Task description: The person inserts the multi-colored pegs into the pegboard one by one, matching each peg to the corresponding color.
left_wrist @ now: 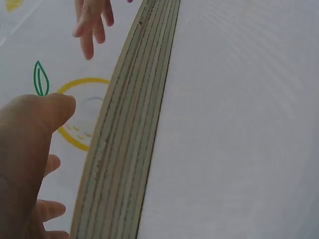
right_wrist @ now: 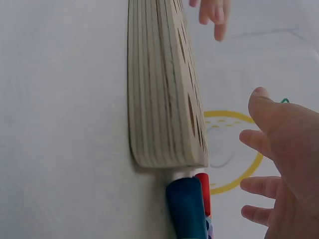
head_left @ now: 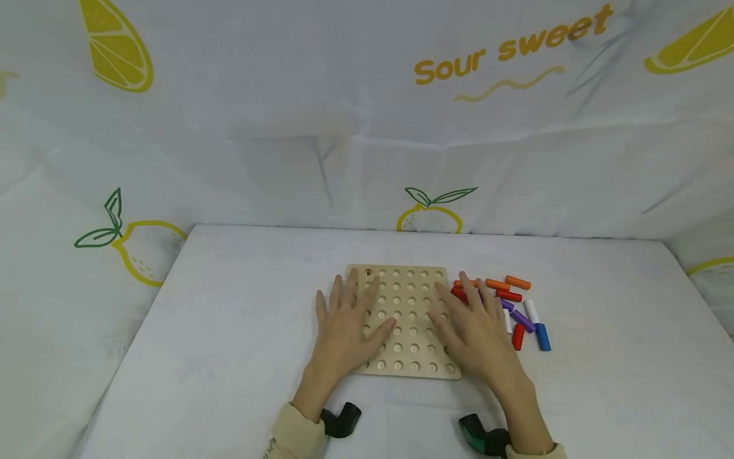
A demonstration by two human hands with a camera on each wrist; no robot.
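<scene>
A light wooden board (head_left: 404, 331) with rows of round holes lies flat on the white table. Over its left side my left hand (head_left: 343, 328) spreads its fingers, thumb pointing inward. My right hand (head_left: 476, 328) is spread over the board's right edge, partly covering a loose group of coloured wooden pegs. Among these are an orange peg (head_left: 518, 282), a red peg (head_left: 518, 337), a purple peg (head_left: 523, 320), a white peg (head_left: 532, 311) and a blue peg (head_left: 543, 337). Both hands hold nothing. In the right wrist view the blue peg (right_wrist: 187, 209) lies just past the board's corner.
The white table (head_left: 218, 331) extends on both sides of the board. Behind it hangs a white cloth (head_left: 275, 115) printed with lemons and lettering. Black camera mounts (head_left: 342, 420) sit at the wrists, close to the table's near part.
</scene>
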